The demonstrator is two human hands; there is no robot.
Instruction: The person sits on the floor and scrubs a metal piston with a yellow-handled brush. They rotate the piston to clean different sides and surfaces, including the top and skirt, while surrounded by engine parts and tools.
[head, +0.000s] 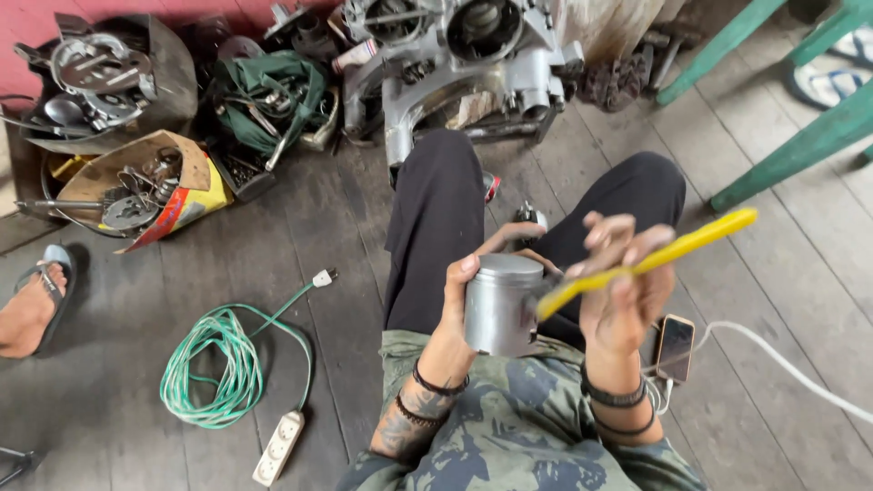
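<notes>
My left hand (457, 295) grips a grey metal piston (499, 305), a short cylinder held upright over my lap. My right hand (624, 289) holds a long yellow tool (668, 254) with a flat handle; its near end meets the right side of the piston. Both forearms wear dark wristbands. I sit on a wooden plank floor with my legs in black trousers stretched forward.
A grey engine casing (459, 64) stands ahead of my knees. Boxes of metal parts (136, 186) lie at the far left. A coiled green extension cord (223, 364) with a white socket strip (278, 446) lies left of me. A phone (675, 345) on a white cable rests at my right. Green furniture legs (800, 145) stand right. Another person's sandalled foot (32, 305) is at the left edge.
</notes>
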